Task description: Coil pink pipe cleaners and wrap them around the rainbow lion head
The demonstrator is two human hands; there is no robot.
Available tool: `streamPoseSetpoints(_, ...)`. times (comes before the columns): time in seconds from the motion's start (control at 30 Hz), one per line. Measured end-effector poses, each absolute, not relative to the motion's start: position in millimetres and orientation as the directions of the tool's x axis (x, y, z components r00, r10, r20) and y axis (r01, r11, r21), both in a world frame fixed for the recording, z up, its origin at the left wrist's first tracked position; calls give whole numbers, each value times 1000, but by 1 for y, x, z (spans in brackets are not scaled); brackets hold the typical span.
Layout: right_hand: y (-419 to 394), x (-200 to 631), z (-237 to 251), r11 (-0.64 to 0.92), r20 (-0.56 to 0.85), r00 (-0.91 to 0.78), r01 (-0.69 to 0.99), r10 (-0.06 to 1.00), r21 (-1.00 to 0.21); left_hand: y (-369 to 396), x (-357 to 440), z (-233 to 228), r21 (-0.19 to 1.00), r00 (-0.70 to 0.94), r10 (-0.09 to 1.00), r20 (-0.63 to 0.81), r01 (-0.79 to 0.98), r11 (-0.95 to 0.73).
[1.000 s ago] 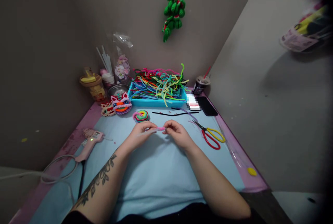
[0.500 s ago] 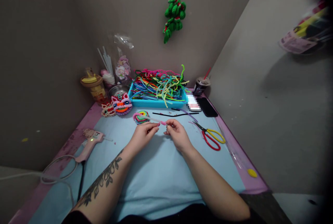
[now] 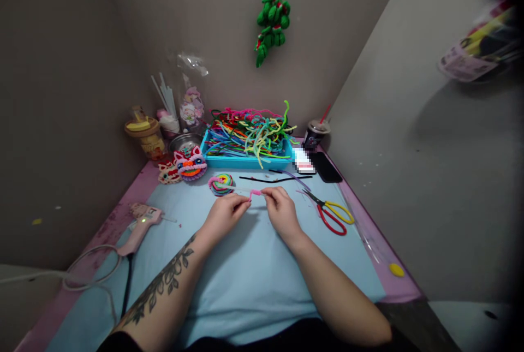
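Both hands meet over the light blue mat [image 3: 254, 281]. My left hand [image 3: 224, 214] and my right hand [image 3: 280, 211] pinch a short pink pipe cleaner [image 3: 255, 193] between their fingertips, its pale free end running left toward a coiled rainbow pipe-cleaner disc [image 3: 221, 183]. The pink piece bends up into a small kink between the two hands.
A blue tray [image 3: 245, 161] heaped with coloured pipe cleaners stands at the back. Red and yellow scissors [image 3: 332, 214] lie right of my hands, a pink glue gun [image 3: 139, 225] with its cord at left. Lion-head crafts [image 3: 189, 163], a black pipe cleaner [image 3: 274, 179], a phone [image 3: 327, 167], cups.
My hands have shifted slightly away from me toward the rainbow disc, and the pink piece has turned from lying flat between my fingers to a raised kink.
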State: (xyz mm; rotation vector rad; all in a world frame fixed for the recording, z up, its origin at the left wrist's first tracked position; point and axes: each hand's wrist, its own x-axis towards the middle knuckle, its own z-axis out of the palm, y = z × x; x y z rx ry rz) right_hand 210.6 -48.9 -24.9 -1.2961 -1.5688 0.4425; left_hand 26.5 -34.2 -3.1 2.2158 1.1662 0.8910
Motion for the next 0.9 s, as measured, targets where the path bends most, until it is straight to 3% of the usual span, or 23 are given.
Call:
streamPoseSetpoints(0.1, -50, 214, -24, 410, 519, 1, 610, 855, -678, -34, 26, -3, 608, 459, 832, 313, 576, -546)
streamPoseSetpoints(0.3, -51, 218, -24, 429, 508, -159, 769, 847, -475, -36, 24, 1, 436, 485, 839, 245, 718, -542)
streamPoseSetpoints(0.47, -50, 222, -21, 468, 485, -263, 803, 834, -369, -35, 22, 8, 349, 472, 856, 213, 781, -517)
streamPoseSetpoints(0.7, -47, 227, -18, 585, 471, -388, 705, 792, -402, -31, 17, 9, 346, 499, 836, 229, 761, -549)
streamPoseSetpoints(0.9, -44, 233, -15, 636, 455, -444, 552, 772, -540, -27, 15, 8, 385, 558, 791, 251, 692, -611)
